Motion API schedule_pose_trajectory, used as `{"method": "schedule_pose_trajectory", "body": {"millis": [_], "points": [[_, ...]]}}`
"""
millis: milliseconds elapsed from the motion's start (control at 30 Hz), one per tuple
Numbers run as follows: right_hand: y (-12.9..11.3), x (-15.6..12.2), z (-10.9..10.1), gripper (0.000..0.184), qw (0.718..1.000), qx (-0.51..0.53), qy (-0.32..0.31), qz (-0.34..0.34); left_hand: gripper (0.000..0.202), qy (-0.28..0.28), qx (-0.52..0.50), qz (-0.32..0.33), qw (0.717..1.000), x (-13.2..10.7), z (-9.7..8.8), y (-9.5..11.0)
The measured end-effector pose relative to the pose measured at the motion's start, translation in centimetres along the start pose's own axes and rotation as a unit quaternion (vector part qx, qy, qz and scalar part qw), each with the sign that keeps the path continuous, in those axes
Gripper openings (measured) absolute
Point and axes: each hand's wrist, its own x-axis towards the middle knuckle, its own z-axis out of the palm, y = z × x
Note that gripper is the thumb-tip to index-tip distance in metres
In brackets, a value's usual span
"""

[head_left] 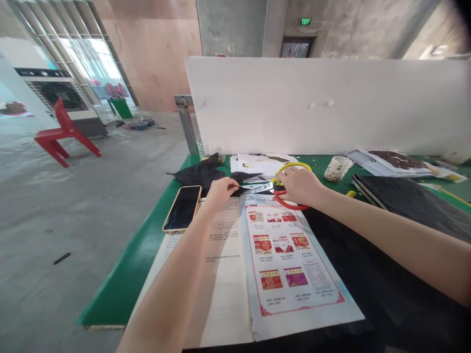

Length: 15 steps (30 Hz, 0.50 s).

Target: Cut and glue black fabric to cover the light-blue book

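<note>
My right hand is closed around the handles of a pair of scissors, one loop yellow and the other red. The metal blades point left, towards my left hand. Between its thumb and fingers, my left hand pinches a thin black piece at the blade tips; its exact outline is hard to make out. Just behind that hand lies a larger dark, pointed black sheet. Below both hands an open book is spread out, its right page printed with red and purple product pictures.
A phone lies on the book's left edge. White papers, a clear plastic cup and a black folder sit on the green table. A white panel stands behind; a red chair is at left.
</note>
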Motion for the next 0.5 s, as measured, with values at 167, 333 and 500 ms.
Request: {"method": "schedule_pose_trajectory", "body": {"millis": [167,333,500], "points": [[-0.4,1.2,0.2,0.047,1.000,-0.003,0.000,-0.030,0.009,-0.002,0.006,0.007,1.000,0.0,-0.2,0.3],[-0.1,2.1,0.1,0.042,0.999,0.005,-0.009,-0.043,0.010,-0.016,0.028,0.014,0.999,0.1,-0.5,0.7],[0.1,2.9,-0.8,0.036,0.998,-0.010,-0.035,-0.058,0.012,-0.029,0.045,0.009,0.999,0.2,-0.6,1.0]]}}
